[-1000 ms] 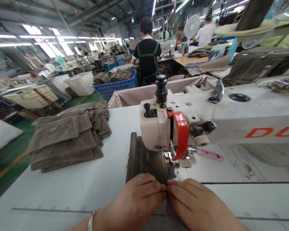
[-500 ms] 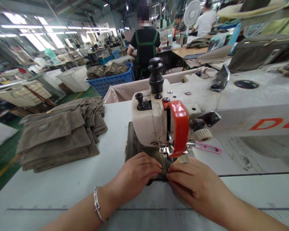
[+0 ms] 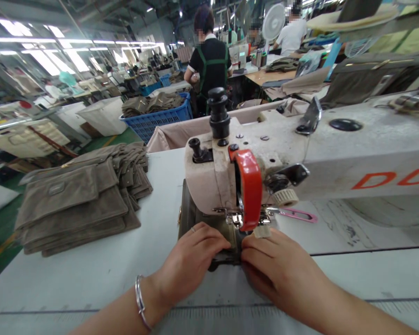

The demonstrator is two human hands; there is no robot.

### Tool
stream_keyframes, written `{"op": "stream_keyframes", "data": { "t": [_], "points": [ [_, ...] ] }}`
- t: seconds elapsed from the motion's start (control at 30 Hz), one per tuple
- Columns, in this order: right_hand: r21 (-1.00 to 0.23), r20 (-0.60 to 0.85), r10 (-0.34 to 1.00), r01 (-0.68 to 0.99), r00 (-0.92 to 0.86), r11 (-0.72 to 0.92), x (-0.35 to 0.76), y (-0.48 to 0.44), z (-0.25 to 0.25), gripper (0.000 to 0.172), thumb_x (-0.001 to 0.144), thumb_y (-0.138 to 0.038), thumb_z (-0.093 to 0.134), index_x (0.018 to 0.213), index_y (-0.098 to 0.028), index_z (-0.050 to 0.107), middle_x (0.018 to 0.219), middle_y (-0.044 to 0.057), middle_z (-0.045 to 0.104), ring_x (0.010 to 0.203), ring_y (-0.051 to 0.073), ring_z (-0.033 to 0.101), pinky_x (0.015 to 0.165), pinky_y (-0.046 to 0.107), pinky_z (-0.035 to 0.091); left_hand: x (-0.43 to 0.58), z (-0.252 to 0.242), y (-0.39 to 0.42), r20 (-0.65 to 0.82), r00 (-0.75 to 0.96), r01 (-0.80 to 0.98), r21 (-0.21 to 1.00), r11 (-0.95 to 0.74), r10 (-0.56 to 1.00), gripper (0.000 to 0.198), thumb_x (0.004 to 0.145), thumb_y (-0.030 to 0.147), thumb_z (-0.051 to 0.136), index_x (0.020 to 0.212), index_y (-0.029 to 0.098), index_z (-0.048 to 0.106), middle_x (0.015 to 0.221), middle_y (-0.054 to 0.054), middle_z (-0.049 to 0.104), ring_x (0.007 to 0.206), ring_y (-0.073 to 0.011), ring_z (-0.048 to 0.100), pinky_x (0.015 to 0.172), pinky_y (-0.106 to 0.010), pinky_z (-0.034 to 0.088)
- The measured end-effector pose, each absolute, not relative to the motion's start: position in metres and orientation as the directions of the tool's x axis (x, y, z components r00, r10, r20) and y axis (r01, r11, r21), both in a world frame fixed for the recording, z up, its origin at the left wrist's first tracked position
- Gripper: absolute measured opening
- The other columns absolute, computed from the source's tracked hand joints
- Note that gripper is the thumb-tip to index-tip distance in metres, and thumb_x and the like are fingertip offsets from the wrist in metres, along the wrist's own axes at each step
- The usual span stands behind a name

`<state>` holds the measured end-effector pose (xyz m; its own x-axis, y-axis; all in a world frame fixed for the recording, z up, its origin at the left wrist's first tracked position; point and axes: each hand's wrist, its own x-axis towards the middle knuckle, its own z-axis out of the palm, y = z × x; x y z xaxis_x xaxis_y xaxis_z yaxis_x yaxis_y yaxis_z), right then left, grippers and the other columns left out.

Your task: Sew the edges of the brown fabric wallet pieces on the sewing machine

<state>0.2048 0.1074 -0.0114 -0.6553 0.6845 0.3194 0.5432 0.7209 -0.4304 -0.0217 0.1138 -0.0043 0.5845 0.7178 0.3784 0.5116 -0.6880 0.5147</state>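
A dark olive fabric bag piece (image 3: 188, 209) lies under the head of a white sewing machine (image 3: 204, 193), its near end by the presser foot (image 3: 235, 219). My left hand (image 3: 195, 253) is on the piece's left side, fingers bent together and gripping its near part. On the other side of it, close to the needle area, my right hand (image 3: 277, 260) pinches the near right edge; its fingertips are partly hidden. An orange-red guard (image 3: 250, 190) stands in front of the needle, so the stitching point cannot be seen.
Stacked olive fabric pouches (image 3: 73, 200) lie on the table's left. Pink-handled thread snips (image 3: 298, 214) rest right of the needle. Beyond the table are a pink cloth-lined bin (image 3: 167, 136), a blue crate (image 3: 160, 120) of fabric pieces and a person (image 3: 211, 60) with green straps.
The view has shifted slightly, moving the machine and table a little left in the picture. Both hands keep their hold on the bag piece, the left sitting slightly farther from the right.
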Motion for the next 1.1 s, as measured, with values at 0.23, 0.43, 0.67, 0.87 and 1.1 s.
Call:
{"op": "stream_keyframes", "data": {
  "t": [0.23,0.43,0.67,0.87,1.1],
  "points": [
    [-0.406,0.316,0.668,0.541,-0.673,0.737,0.204,0.107,-0.014,0.024,0.083,-0.011,0.053,0.102,-0.022,0.062,0.094,0.002,0.062,0.085,0.020,0.053,0.073,0.037,0.038,-0.021,-0.006,0.112,0.369,0.622,0.523,0.460,-0.717,0.691,0.025,0.094,0.006,0.042,0.110,0.016,0.059,0.101,-0.006,0.063,0.093,-0.0159,0.058,0.084,-0.031,0.051],
    [-0.457,0.339,0.674,0.511,-0.656,0.727,0.208,0.107,-0.010,0.020,0.088,-0.013,0.050,0.100,-0.022,0.064,0.093,0.002,0.064,0.082,0.018,0.055,0.070,0.036,0.039,-0.020,-0.012,0.107,0.296,0.741,0.538,0.276,-0.796,0.603,0.025,0.094,0.008,0.044,0.115,0.013,0.058,0.105,-0.008,0.062,0.102,-0.0185,0.056,0.094,-0.037,0.049],
    [-0.403,0.404,0.634,0.493,-0.660,0.771,0.207,0.105,-0.010,0.028,0.088,-0.014,0.048,0.109,-0.022,0.063,0.103,0.004,0.067,0.091,0.019,0.060,0.077,0.036,0.046,-0.020,-0.006,0.111,0.368,0.773,0.466,0.222,-0.856,0.516,0.021,0.096,0.010,0.043,0.113,0.011,0.057,0.108,-0.008,0.066,0.103,-0.0145,0.059,0.094,-0.030,0.050],
    [-0.398,0.441,0.654,0.519,-0.614,0.756,0.205,0.106,-0.014,0.029,0.088,-0.013,0.047,0.112,-0.021,0.062,0.109,0.004,0.067,0.094,0.022,0.061,0.077,0.039,0.050,-0.021,-0.011,0.128,0.364,0.754,0.482,0.258,-0.837,0.546,0.020,0.094,0.009,0.044,0.107,0.015,0.058,0.105,-0.004,0.069,0.099,-0.0125,0.062,0.092,-0.028,0.050],
    [-0.350,0.378,0.725,0.636,-0.576,0.688,0.200,0.115,-0.019,0.032,0.086,-0.015,0.047,0.115,-0.018,0.060,0.110,0.012,0.062,0.101,0.029,0.056,0.081,0.047,0.051,-0.020,-0.010,0.150,0.336,0.737,0.527,0.257,-0.810,0.587,0.016,0.095,0.012,0.047,0.101,0.018,0.061,0.102,-0.002,0.069,0.100,-0.0144,0.063,0.095,-0.031,0.048]
  ]
}}
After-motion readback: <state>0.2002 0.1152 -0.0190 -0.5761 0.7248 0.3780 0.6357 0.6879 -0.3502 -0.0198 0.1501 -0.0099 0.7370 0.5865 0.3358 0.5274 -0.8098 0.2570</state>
